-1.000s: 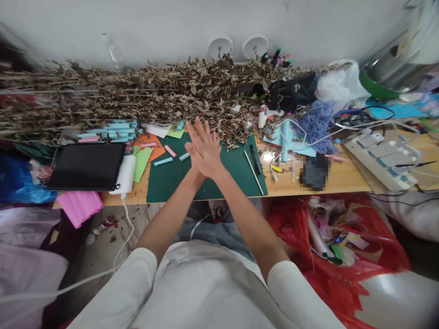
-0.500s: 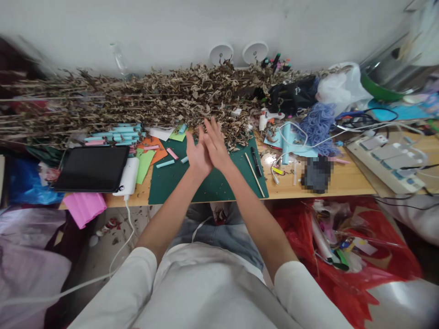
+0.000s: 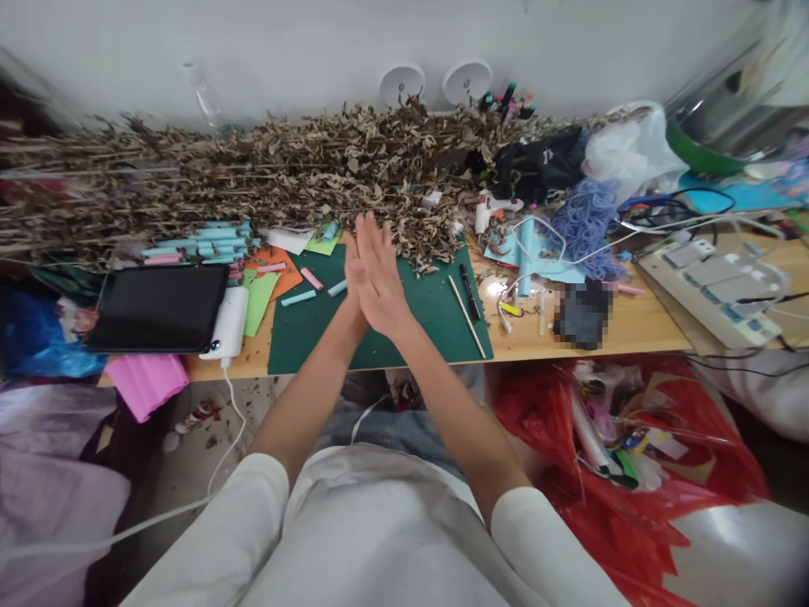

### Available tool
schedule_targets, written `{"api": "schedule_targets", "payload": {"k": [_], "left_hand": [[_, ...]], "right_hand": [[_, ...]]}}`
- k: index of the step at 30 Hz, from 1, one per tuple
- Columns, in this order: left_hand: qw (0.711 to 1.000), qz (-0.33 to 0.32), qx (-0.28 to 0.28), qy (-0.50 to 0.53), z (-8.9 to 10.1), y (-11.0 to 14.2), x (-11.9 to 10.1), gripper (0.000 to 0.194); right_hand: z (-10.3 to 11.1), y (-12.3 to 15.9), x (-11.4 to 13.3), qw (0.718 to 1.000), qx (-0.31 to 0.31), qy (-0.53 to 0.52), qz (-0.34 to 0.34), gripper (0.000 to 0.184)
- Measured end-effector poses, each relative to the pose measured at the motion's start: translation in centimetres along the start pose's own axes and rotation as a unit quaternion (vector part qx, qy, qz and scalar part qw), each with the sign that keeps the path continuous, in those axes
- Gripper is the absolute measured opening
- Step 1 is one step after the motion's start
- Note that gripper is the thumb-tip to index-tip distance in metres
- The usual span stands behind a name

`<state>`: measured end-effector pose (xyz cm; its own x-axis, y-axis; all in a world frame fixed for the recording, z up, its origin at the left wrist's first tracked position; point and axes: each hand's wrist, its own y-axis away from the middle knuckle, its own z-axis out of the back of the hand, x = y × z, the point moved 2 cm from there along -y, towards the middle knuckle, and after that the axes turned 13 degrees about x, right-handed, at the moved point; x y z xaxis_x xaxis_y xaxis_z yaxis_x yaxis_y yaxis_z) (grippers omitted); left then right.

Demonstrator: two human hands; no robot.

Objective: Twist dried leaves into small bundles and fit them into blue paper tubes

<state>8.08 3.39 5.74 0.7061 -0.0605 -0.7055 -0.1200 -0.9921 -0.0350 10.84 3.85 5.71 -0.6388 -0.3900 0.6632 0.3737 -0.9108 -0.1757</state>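
My right hand [image 3: 383,282] lies palm to palm against my left hand [image 3: 355,287], its fingers stretched forward. Most of my left hand is covered by the right, and whatever may be between the palms is hidden. Both hands are above the green cutting mat [image 3: 316,341]. Left of them on the mat are a pink paper roll [image 3: 312,278] and a light blue paper roll [image 3: 298,298], with another blue roll [image 3: 337,288] close to my left hand. A wooden stick [image 3: 466,316] and a black pen [image 3: 470,292] lie to the right.
Dried leafy stems [image 3: 284,169] spread along the back. On the left are a black tablet [image 3: 158,308], a white power bank [image 3: 228,322] and several stacked paper rolls [image 3: 215,240]. A glue gun [image 3: 490,211], purple yarn [image 3: 587,228] and a power strip [image 3: 708,291] stand right.
My palms slid against each other: the right hand drew back and tilted open from the left, then came forward over it again. The view shifted slightly.
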Motion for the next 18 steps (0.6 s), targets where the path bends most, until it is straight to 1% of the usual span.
{"api": "schedule_targets", "payload": {"k": [1, 2, 4, 6, 7, 8, 10, 11, 13, 14, 16, 18], "left_hand": [[0.999, 0.030, 0.012, 0.012, -0.2, 0.2, 0.2, 0.061], [0.997, 0.068, 0.039, 0.026, -0.4, 0.4, 0.3, 0.063], [0.991, 0.101, 0.078, 0.038, -0.4, 0.5, 0.1, 0.069], [0.991, 0.091, 0.093, 0.038, -0.2, 0.3, -0.3, 0.073], [0.993, 0.077, 0.088, 0.034, 0.0, 0.1, -0.6, 0.073], [0.995, 0.061, 0.075, 0.029, 0.1, -0.2, -0.7, 0.071], [0.999, 0.039, 0.036, 0.010, 0.3, -0.3, -0.8, 0.067], [0.999, 0.040, 0.028, 0.000, 0.2, -0.3, -0.7, 0.064], [0.998, 0.052, 0.041, -0.010, 0.1, 0.0, -0.6, 0.064], [0.996, 0.061, 0.061, -0.007, 0.1, 0.2, -0.7, 0.067], [0.993, 0.072, 0.094, 0.001, 0.1, 0.5, -0.9, 0.076], [0.992, 0.083, 0.094, 0.000, 0.4, 0.4, -1.1, 0.079]], "right_hand": [[0.5, -0.2, 0.1, 0.999, -0.043, 0.005, -0.013, 0.070], [0.9, -0.6, 0.0, 0.997, -0.064, 0.004, -0.032, 0.071], [1.3, -1.3, -1.1, 0.997, -0.030, -0.017, -0.065, 0.071], [1.0, -1.3, -2.0, 0.997, 0.011, -0.035, -0.066, 0.073], [0.7, -1.0, -2.2, 0.997, 0.022, -0.040, -0.058, 0.073], [0.4, -0.7, -2.0, 0.998, 0.025, -0.042, -0.048, 0.073], [-0.1, -0.2, -1.2, 0.999, 0.011, -0.039, -0.027, 0.072], [-0.2, -0.3, -0.8, 0.999, 0.006, -0.032, -0.015, 0.071], [0.0, -0.7, -0.7, 1.000, -0.005, -0.013, -0.024, 0.070], [0.2, -1.0, -1.0, 0.999, -0.008, -0.008, -0.043, 0.070], [0.4, -1.1, -2.1, 0.996, 0.006, -0.017, -0.083, 0.069], [0.3, -0.5, -2.6, 0.995, 0.019, -0.031, -0.094, 0.068]]}}
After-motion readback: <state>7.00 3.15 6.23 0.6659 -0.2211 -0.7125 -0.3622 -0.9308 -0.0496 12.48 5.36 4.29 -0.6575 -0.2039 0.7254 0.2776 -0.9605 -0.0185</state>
